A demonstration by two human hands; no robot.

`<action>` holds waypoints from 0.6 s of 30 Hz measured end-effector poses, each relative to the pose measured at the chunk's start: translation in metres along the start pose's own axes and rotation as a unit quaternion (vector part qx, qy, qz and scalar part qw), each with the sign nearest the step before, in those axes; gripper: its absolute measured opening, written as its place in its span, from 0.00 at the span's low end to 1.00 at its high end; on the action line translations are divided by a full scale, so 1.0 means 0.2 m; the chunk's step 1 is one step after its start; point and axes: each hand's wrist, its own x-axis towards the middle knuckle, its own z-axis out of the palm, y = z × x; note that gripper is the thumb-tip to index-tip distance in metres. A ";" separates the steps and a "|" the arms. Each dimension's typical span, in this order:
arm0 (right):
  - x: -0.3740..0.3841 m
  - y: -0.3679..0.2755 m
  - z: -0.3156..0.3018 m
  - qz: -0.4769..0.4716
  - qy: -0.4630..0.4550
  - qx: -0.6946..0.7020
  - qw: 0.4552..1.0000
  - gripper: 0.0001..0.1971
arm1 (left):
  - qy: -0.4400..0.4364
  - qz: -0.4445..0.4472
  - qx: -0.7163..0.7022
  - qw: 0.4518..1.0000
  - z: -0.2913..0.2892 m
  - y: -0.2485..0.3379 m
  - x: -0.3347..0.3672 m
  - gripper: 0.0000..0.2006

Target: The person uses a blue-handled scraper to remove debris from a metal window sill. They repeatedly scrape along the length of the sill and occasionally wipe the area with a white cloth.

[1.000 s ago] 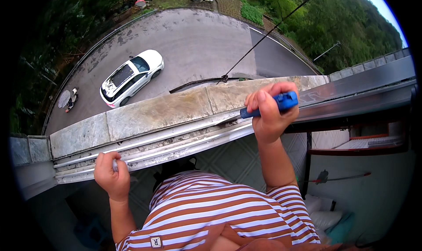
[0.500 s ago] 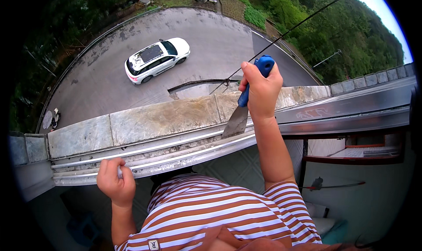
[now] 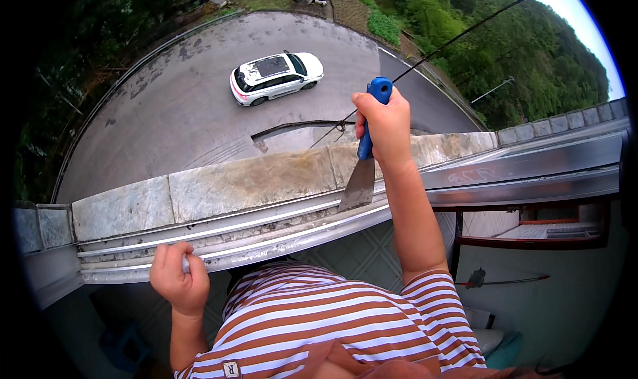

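Note:
My right hand (image 3: 391, 128) is closed around the blue handle of a putty knife (image 3: 359, 184). Its wide metal blade points down into the grooves of a grimy window track (image 3: 266, 231), with the edge at the track's dirty channel. My left hand (image 3: 179, 281) is a fist at the inner edge of the track, farther left. A small whitish bit shows between its fingers, too little to name. Pale stone sill slabs (image 3: 252, 183) run along the outer side of the track.
A metal window frame (image 3: 518, 166) takes up the right part of the opening. Beyond the sill, far below, lies a road with a white car (image 3: 276, 78). A dark cable (image 3: 465, 32) crosses outside. Inside at lower left is a blue stool (image 3: 125, 344).
The putty knife and my right hand have shifted slightly, the handle leaning a little less to the right. My left fist has moved slightly right. Outside, the white car has driven rightward.

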 end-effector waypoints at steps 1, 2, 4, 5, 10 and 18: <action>0.01 -0.01 0.00 0.005 -0.004 0.003 1.000 0.09 | 0.005 0.001 -0.001 1.000 0.00 0.01 0.01 0.07; 0.01 -0.01 0.01 0.012 -0.007 0.005 1.000 0.09 | 0.007 0.002 0.000 1.000 0.00 0.01 0.01 0.07; 0.01 -0.01 0.00 0.019 -0.011 0.004 1.000 0.09 | 0.010 0.003 0.001 1.000 0.00 0.01 0.00 0.07; 0.01 -0.01 0.00 0.019 -0.012 0.002 1.000 0.09 | 0.009 0.004 0.003 1.000 0.01 0.00 0.00 0.07; 0.03 -0.02 -0.01 0.032 -0.011 0.014 0.999 0.10 | 0.014 0.002 -0.001 1.000 0.01 0.00 0.00 0.07; 0.04 -0.04 -0.02 0.047 -0.006 0.025 0.999 0.07 | 0.011 0.002 0.002 1.000 0.00 0.00 0.00 0.07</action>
